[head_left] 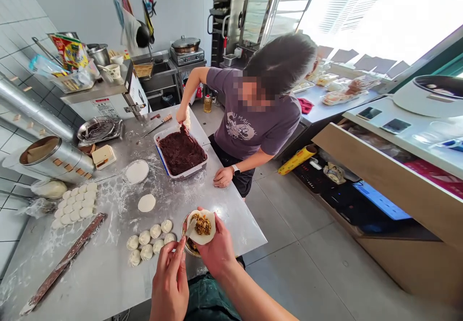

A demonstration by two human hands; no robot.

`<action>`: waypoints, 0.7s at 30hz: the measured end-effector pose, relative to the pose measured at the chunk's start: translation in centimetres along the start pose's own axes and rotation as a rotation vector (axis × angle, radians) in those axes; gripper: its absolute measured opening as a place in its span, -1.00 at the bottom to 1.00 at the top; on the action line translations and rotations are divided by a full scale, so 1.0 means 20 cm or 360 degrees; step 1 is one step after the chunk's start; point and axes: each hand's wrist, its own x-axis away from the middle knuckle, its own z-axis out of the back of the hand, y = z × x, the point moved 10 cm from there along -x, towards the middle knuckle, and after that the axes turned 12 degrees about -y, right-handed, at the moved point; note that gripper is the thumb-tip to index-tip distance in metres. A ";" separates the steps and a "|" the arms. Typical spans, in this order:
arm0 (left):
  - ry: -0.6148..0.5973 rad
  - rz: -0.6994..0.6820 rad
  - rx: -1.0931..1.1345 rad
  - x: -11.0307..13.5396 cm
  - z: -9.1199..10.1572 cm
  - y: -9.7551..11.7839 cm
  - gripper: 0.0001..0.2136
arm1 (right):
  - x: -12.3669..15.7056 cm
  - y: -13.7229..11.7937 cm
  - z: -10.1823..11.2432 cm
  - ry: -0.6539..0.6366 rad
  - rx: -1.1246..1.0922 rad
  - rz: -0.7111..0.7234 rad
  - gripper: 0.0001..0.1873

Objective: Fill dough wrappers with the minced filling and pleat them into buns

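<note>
My right hand (220, 248) is palm up, cupping a round dough wrapper (209, 238) with brown minced filling (201, 224) in its middle. My left hand (170, 273) is closed around the handle of a small filling spatula (191, 227), its tip touching the filling. Beneath the wrapper, mostly hidden, is a bowl of the same filling (191, 249) by the table edge. Several pleated buns (146, 252) stand in rows left of it. A flat dough round (146, 203) lies beyond them, and a floury white disc (136, 171) further back.
Across the steel table (246, 224), a co-worker (249, 113) reaches into a tub of dark red paste (183, 153). Dough pieces (75, 204) and a long brown stick (67, 260) lie at left. A knife (157, 124) is near the tub. An open drawer (379, 176) juts out at right.
</note>
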 end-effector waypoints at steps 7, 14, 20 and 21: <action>-0.0075 -0.0126 -0.0102 -0.01 0.03 0.04 -0.50 | 0.00 0.02 -0.01 0.0056 0.0048 0.0094 -0.67; -0.0120 -0.0165 -0.0188 -0.08 0.04 0.06 -0.50 | -0.01 0.01 -0.02 0.0088 0.0114 0.0076 -0.60; -0.0138 -0.0335 -0.0312 -0.07 0.06 0.09 -0.44 | 0.00 -0.02 0.03 0.0182 0.0223 0.0033 -0.60; -0.0141 -0.0384 -0.0359 -0.07 0.06 0.10 -0.43 | 0.01 -0.01 0.03 0.0189 0.0236 0.0004 -0.59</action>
